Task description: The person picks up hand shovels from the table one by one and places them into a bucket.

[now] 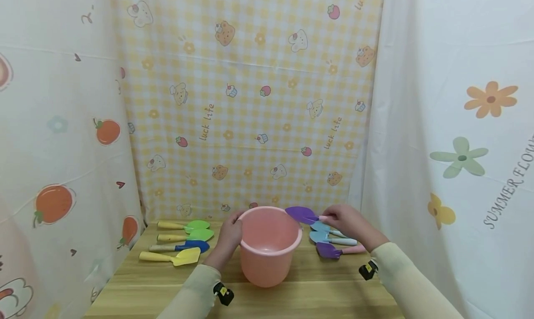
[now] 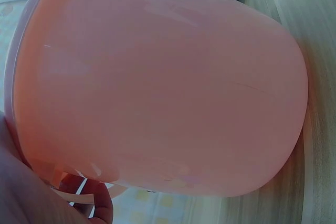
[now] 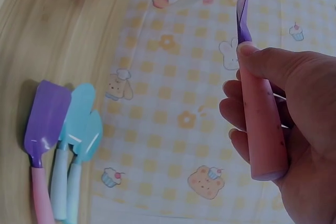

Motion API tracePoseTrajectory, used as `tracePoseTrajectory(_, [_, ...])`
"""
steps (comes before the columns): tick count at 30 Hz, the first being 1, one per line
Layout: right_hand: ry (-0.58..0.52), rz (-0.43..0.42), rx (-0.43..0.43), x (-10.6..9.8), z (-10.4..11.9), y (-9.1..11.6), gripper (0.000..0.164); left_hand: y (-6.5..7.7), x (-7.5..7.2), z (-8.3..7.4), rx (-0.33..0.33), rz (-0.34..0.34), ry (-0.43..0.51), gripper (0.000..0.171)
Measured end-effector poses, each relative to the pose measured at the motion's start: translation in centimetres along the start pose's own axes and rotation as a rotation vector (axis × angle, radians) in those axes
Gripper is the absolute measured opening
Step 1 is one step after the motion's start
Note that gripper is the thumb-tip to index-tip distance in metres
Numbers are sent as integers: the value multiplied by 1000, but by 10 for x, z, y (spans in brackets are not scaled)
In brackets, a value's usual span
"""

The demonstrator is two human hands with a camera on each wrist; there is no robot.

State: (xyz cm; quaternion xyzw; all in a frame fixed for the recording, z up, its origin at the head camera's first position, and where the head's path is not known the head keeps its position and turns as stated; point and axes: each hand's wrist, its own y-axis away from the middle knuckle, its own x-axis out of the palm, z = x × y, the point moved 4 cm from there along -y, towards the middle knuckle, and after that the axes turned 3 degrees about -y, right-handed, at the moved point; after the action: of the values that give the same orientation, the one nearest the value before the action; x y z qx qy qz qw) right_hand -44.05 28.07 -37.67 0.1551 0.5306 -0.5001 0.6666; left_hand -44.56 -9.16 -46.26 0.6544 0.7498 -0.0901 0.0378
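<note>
A pink bucket [image 1: 267, 268] stands upright on the wooden table in the head view. My left hand [image 1: 229, 237] grips its rim on the left side; the left wrist view shows fingers [image 2: 102, 203] curled by the rim and handle. My right hand [image 1: 349, 224] holds a purple trowel [image 1: 301, 214] by its pink handle [image 3: 261, 124], thumb laid along it. The trowel's blade is level with the bucket's right rim and overlaps it in the head view; whether they touch I cannot tell. Below that hand lie two light blue trowels [image 1: 320, 237] and a square-ended purple shovel [image 1: 328, 251].
Left of the bucket lie several garden tools in a column: green trowels [image 1: 203, 235], a blue one [image 1: 198, 246] and a yellow shovel [image 1: 187, 257]. Patterned cloth [image 1: 250, 115] hangs behind the table [image 1: 313, 300], with white cloth on both sides.
</note>
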Motion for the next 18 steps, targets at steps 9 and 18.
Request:
tracePoseTrajectory(9, [16,26,-12,1,14,-9,15,1,-1,0,16,9,-31,46])
tracePoseTrajectory(18, [28,42,-57,4,25,-19,18,1,-1,0,8,11,-20,46])
